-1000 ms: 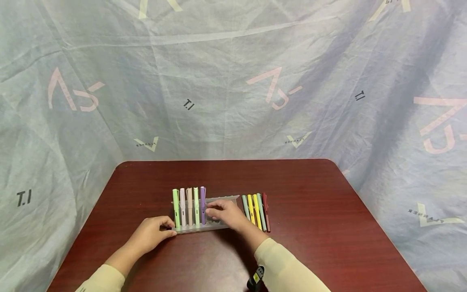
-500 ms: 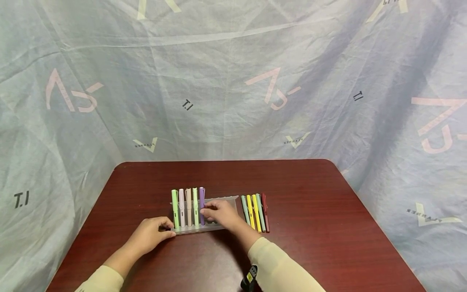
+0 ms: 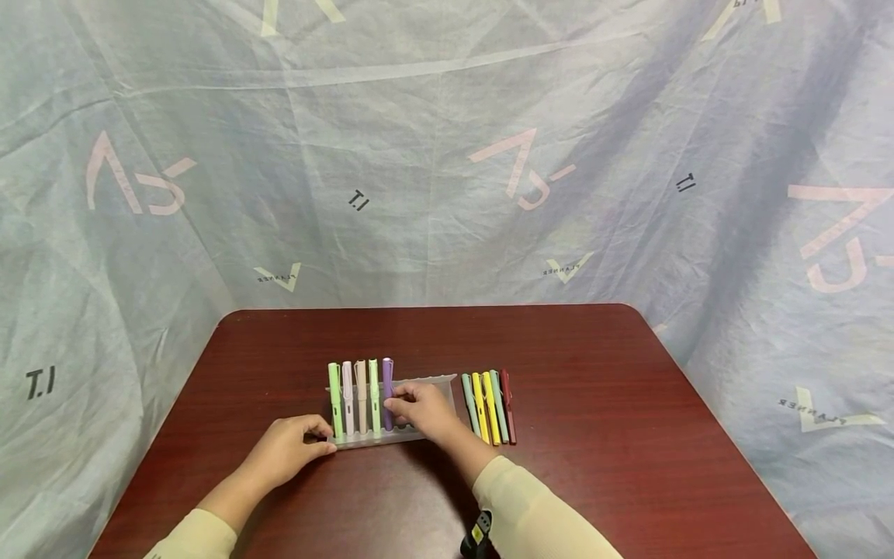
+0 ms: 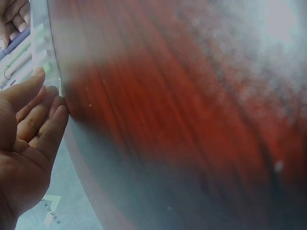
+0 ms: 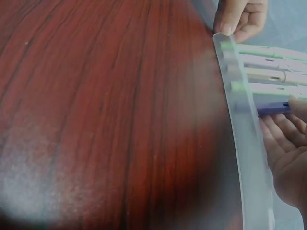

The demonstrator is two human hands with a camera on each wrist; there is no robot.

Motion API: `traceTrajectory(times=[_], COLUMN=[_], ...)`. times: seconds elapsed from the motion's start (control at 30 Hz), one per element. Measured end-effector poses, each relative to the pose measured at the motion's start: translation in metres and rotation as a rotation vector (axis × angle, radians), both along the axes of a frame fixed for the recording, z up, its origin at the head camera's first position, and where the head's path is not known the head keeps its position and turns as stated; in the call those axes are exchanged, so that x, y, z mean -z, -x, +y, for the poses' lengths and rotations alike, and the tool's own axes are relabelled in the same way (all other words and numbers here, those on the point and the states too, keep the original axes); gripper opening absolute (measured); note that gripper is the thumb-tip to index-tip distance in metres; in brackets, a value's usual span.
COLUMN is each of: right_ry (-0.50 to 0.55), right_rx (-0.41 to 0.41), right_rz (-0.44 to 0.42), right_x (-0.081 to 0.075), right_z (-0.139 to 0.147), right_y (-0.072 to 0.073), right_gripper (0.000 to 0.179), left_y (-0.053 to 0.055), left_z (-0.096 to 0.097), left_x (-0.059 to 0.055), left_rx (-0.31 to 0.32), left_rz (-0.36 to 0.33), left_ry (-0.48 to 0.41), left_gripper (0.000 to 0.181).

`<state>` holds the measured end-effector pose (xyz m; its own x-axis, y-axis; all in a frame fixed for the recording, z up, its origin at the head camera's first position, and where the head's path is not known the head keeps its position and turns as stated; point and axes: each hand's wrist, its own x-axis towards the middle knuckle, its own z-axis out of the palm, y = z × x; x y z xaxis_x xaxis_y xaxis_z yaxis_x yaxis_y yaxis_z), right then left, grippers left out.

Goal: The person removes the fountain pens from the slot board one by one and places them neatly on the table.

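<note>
Purple pen (image 3: 387,376) lies fifth in a row across a clear tray (image 3: 377,442) on the bench (image 3: 594,388), its upper end past the tray's far edge. In the head view, the right hand (image 3: 427,407) pinches it between thumb and fingers nearly closed together. To its left lie a green pen (image 3: 336,400), a pale pink pen (image 3: 348,397), a beige pen (image 3: 362,397) and a pale green pen (image 3: 375,396). The left hand (image 3: 289,449) has its thumb and fingers slightly parted about the tray's near left corner. Only this view takes in the second row, right of the tray: grey-green pens (image 3: 470,400), yellow pens (image 3: 480,404) and a dark red pen (image 3: 509,404).

The left wrist view opens up the left palm: gently bent fingers meet the tray's corner, thumb raised beside the pens. The right hand is cut off at the top corner.

The right wrist view shows the underside of the hold: right thumb against the purple pen, the other fingers beneath. Pen ends show through the tray's near wall, and the left thumb touches the tray's end.
</note>
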<state>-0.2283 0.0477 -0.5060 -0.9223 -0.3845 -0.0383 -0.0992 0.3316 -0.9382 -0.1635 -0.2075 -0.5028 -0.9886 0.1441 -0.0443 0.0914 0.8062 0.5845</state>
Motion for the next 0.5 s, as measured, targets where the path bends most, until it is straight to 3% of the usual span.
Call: traceTrajectory(times=[0.23, 0.33, 0.5], right_ry=[0.094, 0.169, 0.278], right_rx=[0.048, 0.044, 0.025], right_rz=[0.063, 0.042, -0.015], right_x=[0.0, -0.001, -0.018], right_z=[0.004, 0.006, 0.012], right_y=[-0.003, -0.004, -0.011], right_gripper=[0.019, 0.018, 0.017], left_y=[0.0, 0.0, -0.001], left_z=[-0.001, 0.0, 0.0], left_x=[0.0, 0.0, -0.001], left_rx=[0.005, 0.005, 0.004], left_rz=[0.009, 0.008, 0.002], left_ry=[-0.003, -0.003, -0.011], left_gripper=[0.012, 0.012, 0.011])
